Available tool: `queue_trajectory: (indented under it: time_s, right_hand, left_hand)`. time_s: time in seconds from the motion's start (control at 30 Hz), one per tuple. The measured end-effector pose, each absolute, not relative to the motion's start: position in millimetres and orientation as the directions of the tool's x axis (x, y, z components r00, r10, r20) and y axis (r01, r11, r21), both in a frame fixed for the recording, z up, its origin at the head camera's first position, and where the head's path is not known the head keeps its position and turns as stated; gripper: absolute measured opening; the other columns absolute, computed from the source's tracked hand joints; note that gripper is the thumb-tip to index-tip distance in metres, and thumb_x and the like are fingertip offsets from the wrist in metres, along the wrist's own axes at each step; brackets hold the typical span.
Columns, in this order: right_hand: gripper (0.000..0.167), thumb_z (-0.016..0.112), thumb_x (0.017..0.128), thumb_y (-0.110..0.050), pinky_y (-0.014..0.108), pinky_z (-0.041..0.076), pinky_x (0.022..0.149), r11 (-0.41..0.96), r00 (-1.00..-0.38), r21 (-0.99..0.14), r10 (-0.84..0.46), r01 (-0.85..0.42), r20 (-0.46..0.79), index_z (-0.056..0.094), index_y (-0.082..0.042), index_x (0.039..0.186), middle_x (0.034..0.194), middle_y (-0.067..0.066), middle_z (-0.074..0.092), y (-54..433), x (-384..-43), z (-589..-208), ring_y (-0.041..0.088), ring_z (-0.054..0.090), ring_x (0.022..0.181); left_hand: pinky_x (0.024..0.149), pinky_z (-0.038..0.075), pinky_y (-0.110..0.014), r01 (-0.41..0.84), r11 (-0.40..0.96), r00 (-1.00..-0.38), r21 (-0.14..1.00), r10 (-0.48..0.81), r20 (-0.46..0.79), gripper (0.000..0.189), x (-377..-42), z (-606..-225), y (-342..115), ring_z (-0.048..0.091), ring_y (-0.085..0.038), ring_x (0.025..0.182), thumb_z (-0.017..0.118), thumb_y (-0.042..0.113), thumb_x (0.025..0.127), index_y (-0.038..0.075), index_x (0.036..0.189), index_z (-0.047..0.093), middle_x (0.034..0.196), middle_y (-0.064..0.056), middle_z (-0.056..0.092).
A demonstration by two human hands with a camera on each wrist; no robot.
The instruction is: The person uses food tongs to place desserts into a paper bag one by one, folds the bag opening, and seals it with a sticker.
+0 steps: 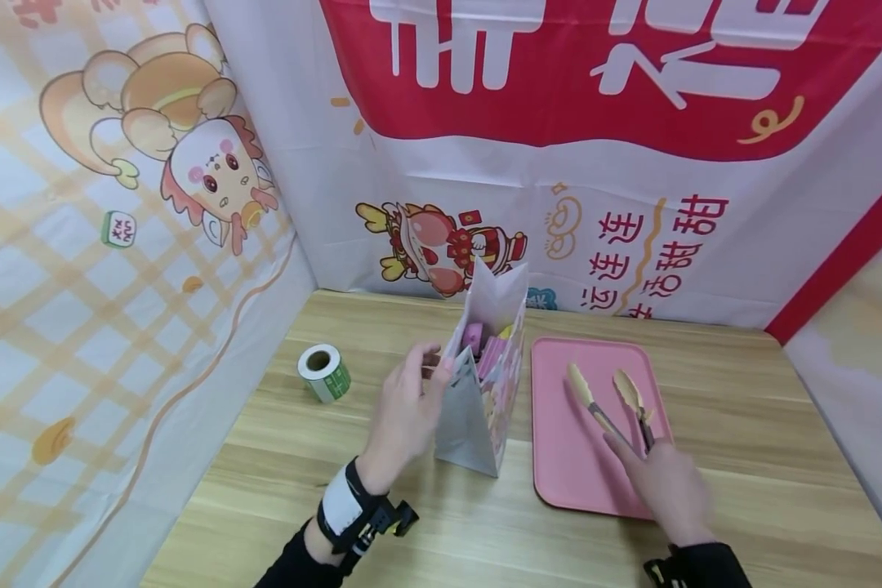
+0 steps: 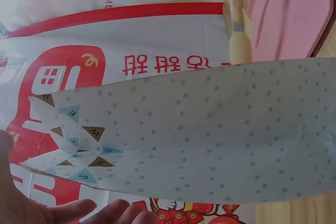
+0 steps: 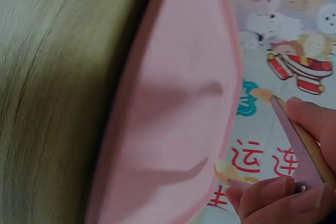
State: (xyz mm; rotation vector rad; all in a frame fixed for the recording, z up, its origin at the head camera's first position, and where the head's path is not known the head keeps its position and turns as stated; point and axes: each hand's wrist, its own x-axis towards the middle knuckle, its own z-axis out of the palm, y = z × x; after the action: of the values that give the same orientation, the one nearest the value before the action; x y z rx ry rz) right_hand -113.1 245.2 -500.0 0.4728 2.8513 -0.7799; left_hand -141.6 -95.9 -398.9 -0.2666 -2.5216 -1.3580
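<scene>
A paper gift bag (image 1: 465, 425) stands upright with its top open, showing pink and yellow packets (image 1: 492, 356) inside. Beside its upper left edge is my left hand (image 1: 403, 412), fingertips right at the rim. In the left wrist view, the bag's side (image 2: 210, 135) has small blue hearts and lettered triangles, with the left fingers (image 2: 113, 213) loosely extended below it. My right hand (image 1: 669, 487) grips kitchen tongs (image 1: 601, 416) with pale yellow tips, held spread apart over a pink tray (image 1: 559, 465). Nothing shows between the tips.
Left of the bag, a roll of green-and-white labels (image 1: 327, 377) stands on the wooden table (image 1: 265, 482). Printed cloth sheets (image 1: 323, 204) with cartoon figures hang behind and at both sides. The tray lies just right of the bag.
</scene>
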Motion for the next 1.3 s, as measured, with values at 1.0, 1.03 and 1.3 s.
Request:
queue_trajectory:
  time_s: [1.0, 1.03, 1.3]
  right_hand:
    - [0.089, 0.038, 0.096, -0.067, 0.058, 0.049, 0.067, 0.892, -0.983, -0.411, 0.164, 0.185, -0.088, 0.049, 0.020, 0.111, 0.100, 0.037, 0.049, 243, -119, -515, 0.048, 0.054, 0.091]
    - [0.089, 0.040, 0.097, -0.064, 0.060, 0.048, 0.073, 0.887, -0.986, -0.431, 0.157, 0.166, -0.056, 0.047, 0.022, 0.117, 0.106, 0.040, 0.047, 244, -117, -516, 0.051, 0.052, 0.097]
    - [0.070, 0.054, 0.099, -0.045, 0.061, 0.043, 0.079, 0.805, -0.984, -0.581, 0.174, 0.119, 0.040, 0.045, 0.018, 0.129, 0.118, 0.040, 0.042, 241, -107, -515, 0.051, 0.047, 0.104]
  left_hand:
    - [0.106, 0.030, -0.057, 0.237, 0.407, -0.932, 0.882, -0.163, 0.325, 0.086, -108, -431, -72, 0.033, -0.027, 0.136, 0.065, 0.054, 0.088, 0.019, 0.154, 0.022, 0.152, -0.007, 0.031]
    - [0.106, 0.029, -0.058, 0.238, 0.415, -0.927, 0.878, -0.172, 0.332, 0.092, -108, -433, -68, 0.032, -0.027, 0.137, 0.068, 0.055, 0.085, 0.021, 0.155, 0.019, 0.154, -0.006, 0.029]
    - [0.104, 0.036, -0.052, 0.370, 0.429, -0.859, 0.824, -0.180, 0.480, 0.104, -130, -448, -40, 0.039, -0.024, 0.132, 0.083, 0.034, 0.079, 0.019, 0.156, 0.014, 0.149, -0.005, 0.034]
